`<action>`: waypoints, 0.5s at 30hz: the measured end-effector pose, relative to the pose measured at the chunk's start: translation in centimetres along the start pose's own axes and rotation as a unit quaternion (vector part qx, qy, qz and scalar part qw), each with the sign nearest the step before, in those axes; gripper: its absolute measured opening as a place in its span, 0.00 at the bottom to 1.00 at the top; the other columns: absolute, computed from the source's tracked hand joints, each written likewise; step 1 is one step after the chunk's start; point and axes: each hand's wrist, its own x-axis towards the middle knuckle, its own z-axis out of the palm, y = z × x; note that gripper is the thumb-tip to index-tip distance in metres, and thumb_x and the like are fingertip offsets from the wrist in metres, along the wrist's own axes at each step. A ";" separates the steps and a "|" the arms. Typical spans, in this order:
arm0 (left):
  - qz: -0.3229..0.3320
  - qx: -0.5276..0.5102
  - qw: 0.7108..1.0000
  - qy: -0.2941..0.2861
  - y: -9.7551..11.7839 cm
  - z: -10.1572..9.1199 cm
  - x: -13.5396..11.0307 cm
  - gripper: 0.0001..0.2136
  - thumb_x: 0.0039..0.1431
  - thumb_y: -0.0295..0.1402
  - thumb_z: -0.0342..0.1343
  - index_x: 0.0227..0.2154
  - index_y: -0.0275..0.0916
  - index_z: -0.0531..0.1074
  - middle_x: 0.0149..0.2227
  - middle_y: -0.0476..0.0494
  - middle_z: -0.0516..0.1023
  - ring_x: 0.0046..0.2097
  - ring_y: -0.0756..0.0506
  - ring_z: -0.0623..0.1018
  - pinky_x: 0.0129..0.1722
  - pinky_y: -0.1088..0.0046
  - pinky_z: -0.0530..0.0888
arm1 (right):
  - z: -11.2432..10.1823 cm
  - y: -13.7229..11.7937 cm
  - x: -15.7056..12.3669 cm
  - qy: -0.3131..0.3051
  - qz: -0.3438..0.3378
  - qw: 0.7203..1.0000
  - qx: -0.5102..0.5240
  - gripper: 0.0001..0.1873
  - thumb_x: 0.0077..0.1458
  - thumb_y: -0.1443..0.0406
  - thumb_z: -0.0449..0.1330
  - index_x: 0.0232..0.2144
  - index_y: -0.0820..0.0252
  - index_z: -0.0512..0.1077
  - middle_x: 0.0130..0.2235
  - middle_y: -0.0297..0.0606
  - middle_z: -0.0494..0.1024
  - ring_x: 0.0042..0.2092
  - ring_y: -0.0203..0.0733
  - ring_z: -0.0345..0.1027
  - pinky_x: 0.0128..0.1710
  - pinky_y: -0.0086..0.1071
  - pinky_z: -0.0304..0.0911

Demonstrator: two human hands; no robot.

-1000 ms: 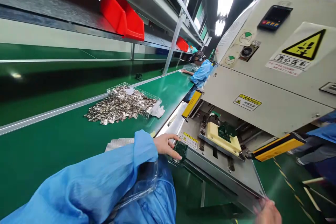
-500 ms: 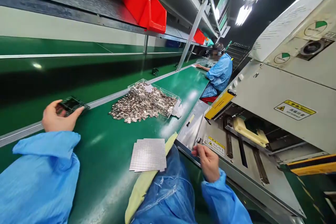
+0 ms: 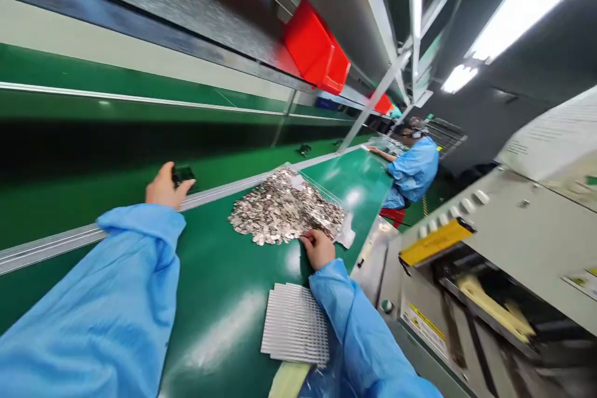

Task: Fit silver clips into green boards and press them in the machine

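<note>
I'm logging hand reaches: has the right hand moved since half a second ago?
Yes: the right hand went from beside the machine to the metal pile's near edge.

In our left hand [image 3: 164,191], left of the pile of metal pieces [image 3: 277,208], we grip a dark part [image 3: 185,175]. Our right hand [image 3: 319,250] is at the pile's near edge; whether it pinches a piece we cannot tell. Nearer us than the pile lies ribbed silvery material [image 3: 295,324]; beyond the pile, a co-worker [image 3: 415,166]; right of it, a machine [image 3: 536,230].
</note>
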 end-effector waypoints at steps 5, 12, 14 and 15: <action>-0.007 -0.039 0.997 0.064 0.4 -0.7 -0.4 0.26 0.58 0.37 0.54 0.58 0.35 0.59 0.57 0.32 0.66 0.54 0.41 0.71 0.50 0.67 0.72 | 0.5 0.5 0.0 0.014 -0.028 1.000 -0.006 0.15 0.50 0.53 0.54 0.27 0.57 0.70 0.28 0.37 0.73 0.28 0.43 0.65 0.28 0.33 0.56; -0.020 -0.037 0.988 0.150 1.7 -3.3 -4.6 0.16 0.62 0.33 0.46 0.51 0.34 0.63 0.52 0.29 0.64 0.51 0.43 0.73 0.43 0.69 0.75 | 0.8 1.0 0.8 0.019 -0.020 0.998 0.055 0.18 0.43 0.48 0.52 0.22 0.55 0.67 0.24 0.38 0.74 0.26 0.45 0.67 0.28 0.36 0.59; -0.007 -0.008 0.988 0.155 2.5 -4.1 -5.3 0.14 0.60 0.31 0.49 0.48 0.33 0.66 0.51 0.29 0.66 0.50 0.42 0.73 0.43 0.68 0.75 | 0.7 1.4 1.1 0.031 0.005 0.995 0.100 0.20 0.39 0.46 0.53 0.23 0.56 0.69 0.24 0.39 0.75 0.28 0.47 0.70 0.30 0.38 0.63; 0.000 0.010 0.988 0.157 3.0 -4.6 -5.1 0.13 0.59 0.29 0.51 0.46 0.33 0.68 0.49 0.30 0.67 0.50 0.42 0.73 0.44 0.68 0.74 | 0.7 1.8 1.4 0.041 0.024 0.992 0.121 0.22 0.37 0.46 0.55 0.25 0.56 0.71 0.25 0.40 0.76 0.29 0.49 0.71 0.31 0.39 0.64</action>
